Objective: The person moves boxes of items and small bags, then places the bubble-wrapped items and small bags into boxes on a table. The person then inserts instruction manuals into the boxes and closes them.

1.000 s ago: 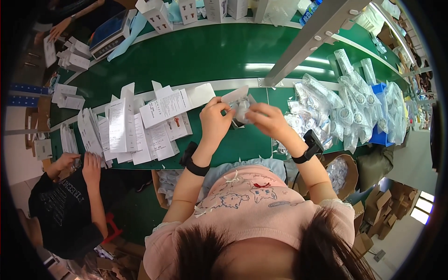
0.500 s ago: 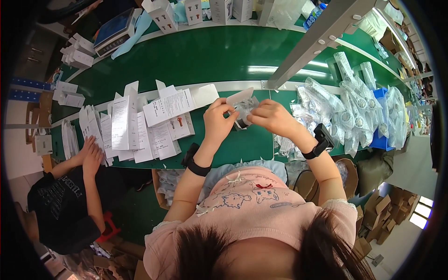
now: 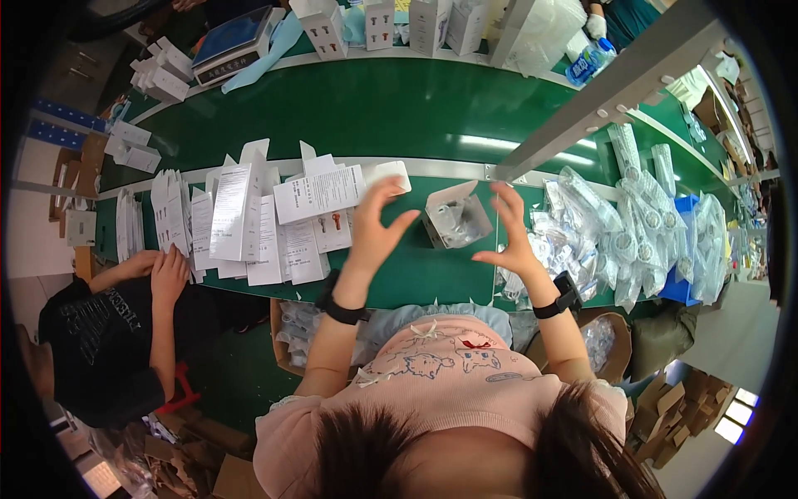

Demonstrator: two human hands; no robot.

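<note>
An opened small carton [image 3: 459, 218] stands on the green table [image 3: 399, 274] between my hands, its flap raised and something in clear plastic showing inside. To its left, my left hand [image 3: 376, 229] is open with thumb and fingers apart, near the white cartons. My right hand [image 3: 511, 233] is open on the other side, fingers spread, close to the carton but apart from it. Neither hand holds anything. Flattened white printed cartons [image 3: 320, 196] lie in an overlapping pile left of my left hand.
Clear-wrapped parts [image 3: 565, 220] and bubble-wrapped tubes [image 3: 636, 208] heap at the right beside a blue bin [image 3: 683, 279]. A metal post [image 3: 598, 108] slants over the table. At the left, a co-worker's hands [image 3: 169, 270] touch standing cartons [image 3: 169, 212]. Assembled boxes [image 3: 322, 29] line the back shelf.
Both my hands have let go of the small carton and moved apart, fingers spreading. The carton now stands by itself on the table. The whole view has shifted slightly.
</note>
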